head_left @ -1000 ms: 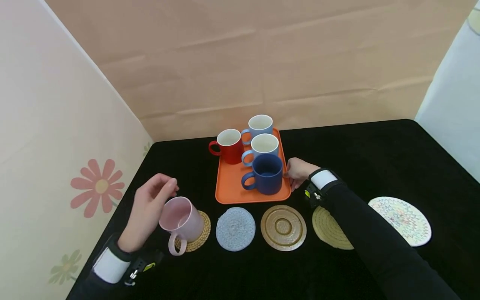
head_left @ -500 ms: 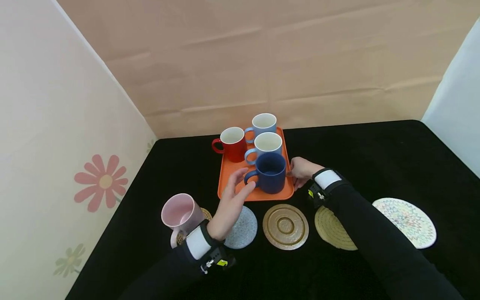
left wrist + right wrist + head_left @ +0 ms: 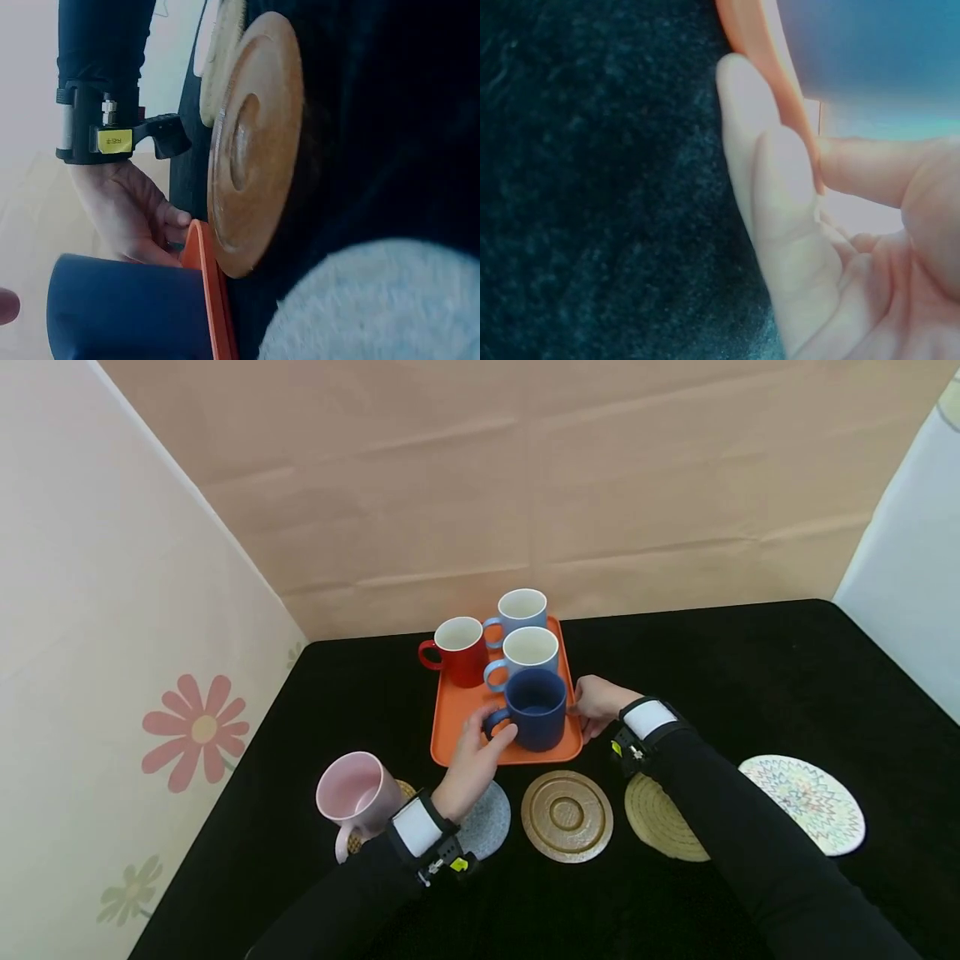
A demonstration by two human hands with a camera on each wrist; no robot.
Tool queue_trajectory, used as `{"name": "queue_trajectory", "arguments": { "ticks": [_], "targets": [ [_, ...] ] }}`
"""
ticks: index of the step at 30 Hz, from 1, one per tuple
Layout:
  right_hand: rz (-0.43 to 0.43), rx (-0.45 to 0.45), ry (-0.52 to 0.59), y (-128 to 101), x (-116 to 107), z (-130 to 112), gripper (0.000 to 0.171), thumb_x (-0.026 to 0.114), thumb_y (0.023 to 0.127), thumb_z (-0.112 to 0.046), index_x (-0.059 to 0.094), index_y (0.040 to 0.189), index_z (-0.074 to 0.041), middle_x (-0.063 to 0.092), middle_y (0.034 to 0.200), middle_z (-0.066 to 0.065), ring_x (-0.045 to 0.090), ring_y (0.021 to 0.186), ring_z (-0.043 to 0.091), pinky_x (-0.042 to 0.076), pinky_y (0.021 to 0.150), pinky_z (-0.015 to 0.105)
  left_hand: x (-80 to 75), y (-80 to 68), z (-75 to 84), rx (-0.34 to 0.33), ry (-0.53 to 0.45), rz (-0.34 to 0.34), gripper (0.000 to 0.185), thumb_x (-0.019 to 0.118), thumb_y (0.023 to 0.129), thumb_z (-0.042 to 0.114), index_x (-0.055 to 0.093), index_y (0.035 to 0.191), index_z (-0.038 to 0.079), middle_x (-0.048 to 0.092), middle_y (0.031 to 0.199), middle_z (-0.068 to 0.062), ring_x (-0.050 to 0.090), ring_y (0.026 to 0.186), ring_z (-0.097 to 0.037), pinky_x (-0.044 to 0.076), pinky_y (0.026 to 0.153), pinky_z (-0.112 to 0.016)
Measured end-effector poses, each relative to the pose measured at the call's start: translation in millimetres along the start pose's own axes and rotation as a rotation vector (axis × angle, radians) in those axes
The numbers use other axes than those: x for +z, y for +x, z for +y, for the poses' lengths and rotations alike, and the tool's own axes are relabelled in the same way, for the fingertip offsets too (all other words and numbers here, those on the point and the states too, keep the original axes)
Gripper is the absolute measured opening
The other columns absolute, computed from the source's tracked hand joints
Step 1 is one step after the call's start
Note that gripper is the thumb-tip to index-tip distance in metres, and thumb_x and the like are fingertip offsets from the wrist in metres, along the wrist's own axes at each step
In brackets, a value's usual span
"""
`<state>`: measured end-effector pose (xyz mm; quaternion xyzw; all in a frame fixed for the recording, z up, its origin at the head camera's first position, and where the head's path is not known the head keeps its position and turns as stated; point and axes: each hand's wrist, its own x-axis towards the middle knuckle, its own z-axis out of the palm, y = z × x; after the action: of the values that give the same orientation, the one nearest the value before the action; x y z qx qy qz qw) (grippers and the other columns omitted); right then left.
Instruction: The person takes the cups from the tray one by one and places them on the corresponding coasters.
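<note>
Moved: the left hand, a second ago beside the pink mug, has come across to the navy mug; the right hand and the orange tray look unchanged.
Navy mug: upright in the tray's near right corner, its handle pointing toward the tray's left edge.
Left hand and handle: thumb on the near side, fingers on the far side, the handle between them; whether they have closed on it I cannot tell.
Right hand: pinches the tray's right edge near that same corner, thumb on the inner side and fingers outside, just beside the navy mug.
Key relation: the mug stands between the hands; both are close, but the handle faces the left hand, which makes that the better placed one for lifting, I judge.
Other mugs on the tray: a red mug by the left edge, a front light blue mug just behind the navy one, a rear light blue mug at the far right corner.
Tabletop: along the tray's near edge lie a speckled grey coaster, partly behind the left wrist, and a brown coaster; the pink mug stands toward the left edge.
</note>
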<state>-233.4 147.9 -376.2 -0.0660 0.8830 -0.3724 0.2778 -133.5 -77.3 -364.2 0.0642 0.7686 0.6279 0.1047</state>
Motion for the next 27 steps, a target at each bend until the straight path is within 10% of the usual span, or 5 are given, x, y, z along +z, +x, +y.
{"name": "queue_trajectory", "arguments": {
  "ticks": [6,20,27],
  "targets": [
    [0.001,-0.001,-0.006,-1,-2,0,0.016,0.051,0.099,-0.002,0.054,0.087,0.007,0.067,0.066,0.013,0.065,0.051,0.016,0.054,0.051,0.026,-0.5,1.5,-8.5,0.013,0.032,-0.103,0.031,0.049,0.102,0.020,0.057,0.110,-0.009,0.062,0.091,-0.014,0.056,0.087,-0.025,0.046,0.082,-0.035],
    [0.007,0.029,0.020,0,-1,-1,0.011,0.051,0.100,-0.003,0.048,0.094,0.006,0.064,0.068,0.013,0.064,0.050,0.014,0.053,0.050,0.024,0.4,15.5,-10.6,-0.217,-0.329,-0.346,0.038,0.035,0.101,0.022,0.036,0.065,0.012,0.031,0.064,0.001,0.031,0.059,-0.016,0.027,0.062,-0.030],
    [0.002,0.027,0.019,1,-1,0,0.013,0.052,0.100,-0.004,0.049,0.094,0.006,0.063,0.068,0.013,0.064,0.050,0.014,0.053,0.051,0.024,8.0,9.5,-11.8,-0.163,-0.310,-0.261,0.039,0.033,0.100,0.019,0.032,0.062,0.012,0.028,0.060,0.002,0.027,0.055,-0.015,0.025,0.058,-0.029]
  ]
}}
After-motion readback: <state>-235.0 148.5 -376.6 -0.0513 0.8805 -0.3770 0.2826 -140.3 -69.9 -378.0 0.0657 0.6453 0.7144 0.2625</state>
